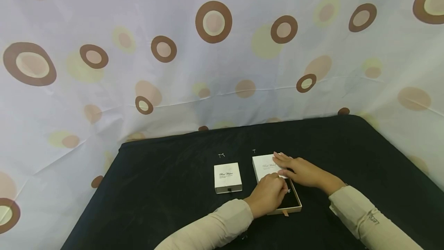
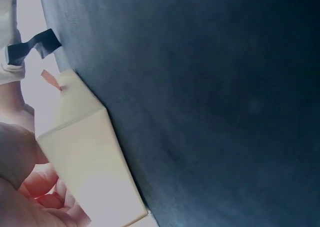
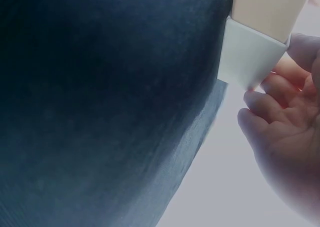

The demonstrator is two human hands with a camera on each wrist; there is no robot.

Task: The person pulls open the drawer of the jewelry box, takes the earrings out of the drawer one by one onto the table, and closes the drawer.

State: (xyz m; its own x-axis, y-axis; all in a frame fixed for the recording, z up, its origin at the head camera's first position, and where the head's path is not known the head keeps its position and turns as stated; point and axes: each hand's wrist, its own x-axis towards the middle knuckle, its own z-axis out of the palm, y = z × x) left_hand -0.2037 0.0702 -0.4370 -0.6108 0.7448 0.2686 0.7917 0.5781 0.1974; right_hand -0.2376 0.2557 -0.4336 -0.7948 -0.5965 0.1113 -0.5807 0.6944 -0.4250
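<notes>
In the head view, a white gift box (image 1: 263,165) printed "Best Wishes" has its cream-edged drawer (image 1: 295,208) slid out towards the person. Black lining covers the drawer's inside, and a ribbon tab (image 1: 285,213) hangs at its front. My left hand (image 1: 267,196) is over the drawer with curled fingers; its fingertips are hidden, and I cannot tell whether they pinch anything. A small silvery piece (image 1: 289,190) shows on the lining just right of that hand. My right hand (image 1: 301,171) rests on the white sleeve (image 3: 250,52), fingers spread and extended across its top.
A smaller closed white box (image 1: 227,176) stands to the left. Small T-shaped silvery pieces (image 1: 221,155) lie behind it, and another T-shaped piece (image 1: 254,151) lies behind the larger box. Black cloth (image 1: 166,188) covers the table; a patterned curtain (image 1: 187,80) hangs behind.
</notes>
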